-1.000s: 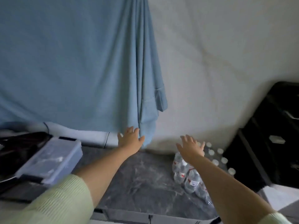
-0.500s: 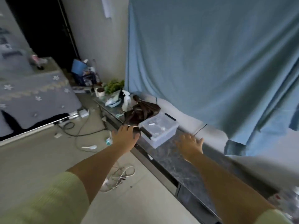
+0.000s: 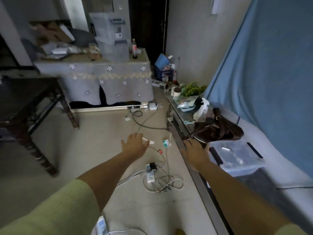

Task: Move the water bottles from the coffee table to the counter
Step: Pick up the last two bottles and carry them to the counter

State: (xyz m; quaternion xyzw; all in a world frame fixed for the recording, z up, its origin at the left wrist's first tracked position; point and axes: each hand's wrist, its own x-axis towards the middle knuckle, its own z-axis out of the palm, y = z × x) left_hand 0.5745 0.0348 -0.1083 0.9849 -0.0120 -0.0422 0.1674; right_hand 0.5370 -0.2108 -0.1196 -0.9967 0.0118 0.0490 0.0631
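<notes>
Both my arms reach forward in pale green sleeves. My left hand [image 3: 134, 142] hangs over the floor with its fingers spread and holds nothing. My right hand [image 3: 195, 150] is also empty, fingers straight, above the front edge of the dark marble counter [image 3: 194, 164] that runs along the right wall. No water bottles show in this view. A dark wooden table [image 3: 25, 102] stands at the left.
On the counter lie a clear lidded box [image 3: 237, 156], a brown handbag [image 3: 218, 129], a white spray bottle [image 3: 202, 108] and a green plant [image 3: 193, 89]. Cables and a power strip [image 3: 155, 177] sprawl on the floor. A cloth-covered table [image 3: 108, 78] stands ahead.
The view has swung left, away from the pack of water bottles on the counter to the open room. Both hands stayed empty and now hang over the floor and counter edge.
</notes>
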